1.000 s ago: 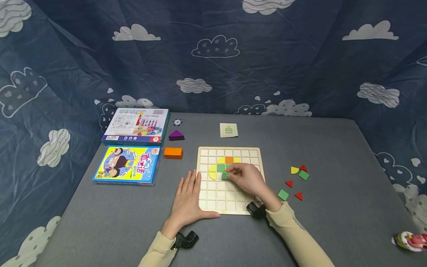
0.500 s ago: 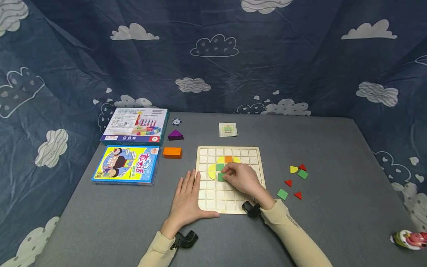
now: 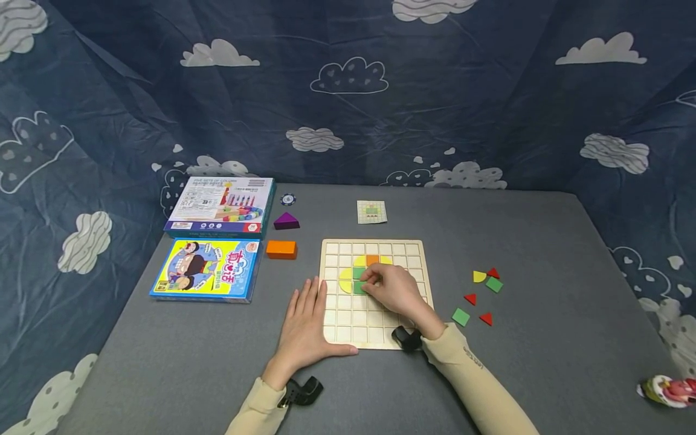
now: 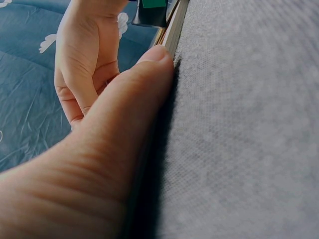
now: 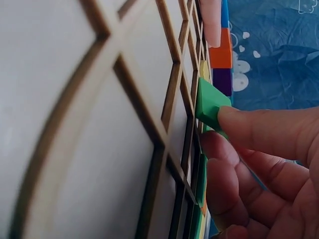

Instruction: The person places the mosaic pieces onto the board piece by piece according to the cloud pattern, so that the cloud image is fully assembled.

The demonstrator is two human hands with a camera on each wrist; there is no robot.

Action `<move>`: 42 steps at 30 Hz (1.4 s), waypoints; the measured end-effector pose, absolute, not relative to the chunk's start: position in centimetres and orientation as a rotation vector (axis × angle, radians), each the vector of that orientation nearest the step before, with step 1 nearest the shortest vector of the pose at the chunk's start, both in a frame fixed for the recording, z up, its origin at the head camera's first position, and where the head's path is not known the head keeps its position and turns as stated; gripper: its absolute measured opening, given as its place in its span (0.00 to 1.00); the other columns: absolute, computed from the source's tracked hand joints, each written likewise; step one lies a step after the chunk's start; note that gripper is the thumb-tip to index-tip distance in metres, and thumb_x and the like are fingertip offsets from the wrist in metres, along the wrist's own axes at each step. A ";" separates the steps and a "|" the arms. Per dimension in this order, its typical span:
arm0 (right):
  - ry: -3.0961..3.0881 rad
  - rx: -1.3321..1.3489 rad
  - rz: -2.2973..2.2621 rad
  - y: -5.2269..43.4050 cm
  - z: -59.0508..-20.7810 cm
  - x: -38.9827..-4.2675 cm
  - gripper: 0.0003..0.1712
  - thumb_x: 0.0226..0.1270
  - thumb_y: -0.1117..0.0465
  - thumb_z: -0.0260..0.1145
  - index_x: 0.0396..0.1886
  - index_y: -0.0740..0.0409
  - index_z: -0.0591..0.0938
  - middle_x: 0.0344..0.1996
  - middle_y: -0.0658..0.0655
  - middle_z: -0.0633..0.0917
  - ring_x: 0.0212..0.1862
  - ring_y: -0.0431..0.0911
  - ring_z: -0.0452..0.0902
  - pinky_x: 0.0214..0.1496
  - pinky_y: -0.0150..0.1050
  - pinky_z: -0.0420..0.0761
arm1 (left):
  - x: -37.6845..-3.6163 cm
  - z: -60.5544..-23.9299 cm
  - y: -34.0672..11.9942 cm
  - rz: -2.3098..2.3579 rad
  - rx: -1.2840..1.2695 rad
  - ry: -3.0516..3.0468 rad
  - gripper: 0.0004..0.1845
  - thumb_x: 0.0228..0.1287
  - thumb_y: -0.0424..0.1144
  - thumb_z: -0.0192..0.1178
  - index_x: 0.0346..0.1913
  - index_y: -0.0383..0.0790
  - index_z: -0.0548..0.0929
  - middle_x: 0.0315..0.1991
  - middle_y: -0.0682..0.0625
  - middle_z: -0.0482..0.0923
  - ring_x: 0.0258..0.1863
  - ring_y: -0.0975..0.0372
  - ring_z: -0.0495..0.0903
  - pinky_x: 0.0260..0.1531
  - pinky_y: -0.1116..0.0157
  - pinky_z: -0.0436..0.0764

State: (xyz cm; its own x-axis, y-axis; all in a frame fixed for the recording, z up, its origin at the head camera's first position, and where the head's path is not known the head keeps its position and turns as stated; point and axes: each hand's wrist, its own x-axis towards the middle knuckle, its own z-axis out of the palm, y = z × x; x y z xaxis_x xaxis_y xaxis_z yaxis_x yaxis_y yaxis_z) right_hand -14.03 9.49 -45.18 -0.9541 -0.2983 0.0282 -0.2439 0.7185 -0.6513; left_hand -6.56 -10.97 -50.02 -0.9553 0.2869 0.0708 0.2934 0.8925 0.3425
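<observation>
My right hand (image 3: 397,291) is over the wooden grid board (image 3: 338,318), its thumb and fingertips pinching a green square tile (image 5: 210,99). In the right wrist view the tile leans at an angle over the grid. Just above it in the head view lies another green square tile (image 3: 358,273), with a yellow half-circle (image 3: 345,280) at its left and an orange square (image 3: 372,259) up and to the right. Fingers of the right hand hide part of the pattern. Along the board's left side my left hand (image 3: 304,329) lies with straight fingers, its thumb reaching the near edge.
Right of the board lie loose tiles: red triangles (image 3: 486,318), green squares (image 3: 460,316) and a yellow half-circle (image 3: 479,277). A pattern card (image 3: 372,212) is behind it. Boxes (image 3: 206,269), an orange block (image 3: 281,249) and a purple triangular block (image 3: 286,221) stand left.
My right hand has moved slightly left with the green square tile, bringing it under the other green one in the head view. The left hand has stayed in place.
</observation>
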 end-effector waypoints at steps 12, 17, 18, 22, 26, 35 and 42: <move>2.831 -0.399 -0.978 9.3 -45.2 -14.2 0.05 0.55 0.60 0.73 0.31 0.52 0.85 0.20 0.43 0.78 0.21 0.39 0.69 0.27 0.37 0.69 | -6.5 -50.1 -11.0 -0.557 -0.469 -3.029 0.74 0.32 0.83 0.56 0.74 0.34 0.45 0.75 0.39 0.40 0.73 0.51 0.39 0.68 0.53 0.36; 2.848 -0.394 -0.949 9.2 -45.2 -14.2 0.05 0.55 0.59 0.73 0.31 0.51 0.85 0.20 0.43 0.77 0.21 0.39 0.69 0.26 0.37 0.68 | -6.5 -50.1 -11.0 -0.556 -0.465 -3.032 0.74 0.31 0.82 0.57 0.74 0.34 0.44 0.75 0.40 0.40 0.73 0.52 0.38 0.68 0.54 0.35; 2.853 -0.396 -0.941 9.2 -45.2 -14.2 0.05 0.55 0.58 0.73 0.30 0.51 0.84 0.19 0.43 0.77 0.21 0.39 0.69 0.26 0.37 0.68 | -6.6 -50.0 -11.0 -0.557 -0.467 -3.030 0.74 0.31 0.82 0.57 0.74 0.34 0.44 0.75 0.40 0.40 0.73 0.52 0.38 0.68 0.54 0.36; 2.870 -0.403 -0.922 9.2 -45.1 -14.1 0.05 0.55 0.57 0.73 0.30 0.50 0.85 0.18 0.43 0.75 0.21 0.40 0.68 0.25 0.37 0.67 | -6.6 -50.0 -11.0 -0.551 -0.467 -3.030 0.74 0.32 0.82 0.57 0.74 0.34 0.44 0.74 0.40 0.41 0.73 0.52 0.38 0.68 0.54 0.36; 2.874 -0.399 -0.913 9.2 -45.1 -14.1 0.05 0.55 0.57 0.73 0.30 0.50 0.85 0.18 0.43 0.75 0.20 0.40 0.68 0.25 0.37 0.67 | -6.6 -50.1 -10.9 -0.557 -0.468 -3.028 0.74 0.31 0.83 0.56 0.75 0.34 0.44 0.75 0.40 0.41 0.73 0.52 0.38 0.68 0.54 0.36; 2.825 -0.484 -0.936 10.2 -45.2 -14.1 0.04 0.58 0.57 0.71 0.33 0.49 0.86 0.20 0.42 0.77 0.21 0.39 0.69 0.26 0.37 0.69 | -6.6 -50.2 -11.0 -0.558 -0.473 -3.029 0.74 0.32 0.83 0.56 0.75 0.35 0.44 0.75 0.40 0.41 0.73 0.53 0.37 0.68 0.55 0.35; 2.783 -0.504 -1.036 12.3 -44.5 -13.7 0.05 0.60 0.55 0.69 0.34 0.49 0.86 0.21 0.43 0.77 0.21 0.40 0.68 0.24 0.37 0.68 | -6.6 -50.1 -11.1 -0.565 -0.469 -3.030 0.74 0.31 0.82 0.57 0.75 0.35 0.43 0.75 0.40 0.41 0.73 0.53 0.37 0.68 0.55 0.34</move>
State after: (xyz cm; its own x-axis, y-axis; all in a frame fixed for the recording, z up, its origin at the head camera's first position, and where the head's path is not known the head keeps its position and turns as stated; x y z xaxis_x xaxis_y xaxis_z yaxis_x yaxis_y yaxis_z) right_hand -13.72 12.32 -44.48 -0.9358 -0.3526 -0.0046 -0.2638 0.7087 -0.6544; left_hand -6.59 -11.05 -50.07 -0.9545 0.2878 0.0778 0.2965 0.8890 0.3488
